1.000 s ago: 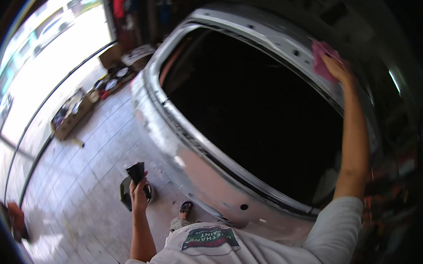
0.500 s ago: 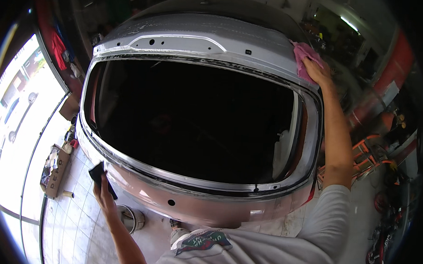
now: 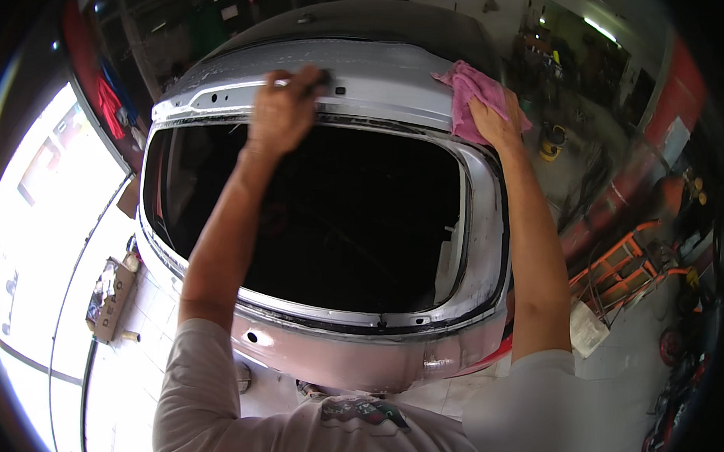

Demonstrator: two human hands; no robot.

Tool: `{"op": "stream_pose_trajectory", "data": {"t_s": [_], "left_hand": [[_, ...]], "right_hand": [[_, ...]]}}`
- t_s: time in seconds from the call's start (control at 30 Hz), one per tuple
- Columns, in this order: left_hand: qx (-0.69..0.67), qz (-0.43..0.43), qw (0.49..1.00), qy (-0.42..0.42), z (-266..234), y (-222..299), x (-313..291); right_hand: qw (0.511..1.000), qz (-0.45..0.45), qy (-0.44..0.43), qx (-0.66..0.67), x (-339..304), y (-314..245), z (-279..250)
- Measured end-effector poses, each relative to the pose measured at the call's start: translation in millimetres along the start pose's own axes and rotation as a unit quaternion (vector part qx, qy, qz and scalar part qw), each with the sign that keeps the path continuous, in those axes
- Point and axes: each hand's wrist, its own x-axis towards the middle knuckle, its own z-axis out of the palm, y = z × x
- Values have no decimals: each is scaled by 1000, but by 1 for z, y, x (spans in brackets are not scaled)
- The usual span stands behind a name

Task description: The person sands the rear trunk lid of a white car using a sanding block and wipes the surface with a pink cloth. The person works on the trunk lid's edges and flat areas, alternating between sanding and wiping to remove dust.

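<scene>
In front of me is the rear of a car, its grey tailgate (image 3: 390, 99) wet or streaked along the upper edge above a dark window opening (image 3: 346, 217). My left hand (image 3: 280, 115) is over the upper panel, closed around a black sanding block (image 3: 324, 83); motion smears the block, and the fingers partly cover it. At the panel's upper right corner my right hand (image 3: 497, 123) presses a crumpled pink cloth (image 3: 467, 85) to the surface, its fingers around the fabric. Below the window the lower body (image 3: 357, 357) is pinkish with a round hole.
To the left, an opened cardboard box (image 3: 114, 301) stands on the tiled floor near the bright doorway. A bucket (image 3: 243, 377) shows partly behind my left sleeve. On the right are an orange metal trolley (image 3: 624, 263), a whitish container (image 3: 588, 333) and a yellow-and-black machine (image 3: 552, 143).
My left hand has risen from beside the car's lower left to the upper panel with the block. My right hand and the cloth stay at the upper right corner, where more cloth shows.
</scene>
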Motion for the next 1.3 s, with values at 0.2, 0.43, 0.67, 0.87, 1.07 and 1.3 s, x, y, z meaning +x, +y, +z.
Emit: {"op": "stream_pose_trajectory", "data": {"t_s": [0.2,0.43,0.67,0.87,1.07,1.3], "left_hand": [[-5,181,983,-36,8,78,32],[-43,228,971,-62,0,96,50],[-14,203,977,-61,-4,56,25],[-16,199,979,-30,7,59,22],[-6,159,987,-7,17,106,17],[-54,37,998,1,14,-13,20]], "right_hand": [[998,-10,-14,65,-14,26,-4],[1000,-4,-8,27,-10,12,2],[998,39,-48,-8,-9,23,4],[995,79,-66,-6,-8,23,-4],[976,106,-155,-107,15,-6,-2],[983,133,-124,-10,-25,-23,-34]]}}
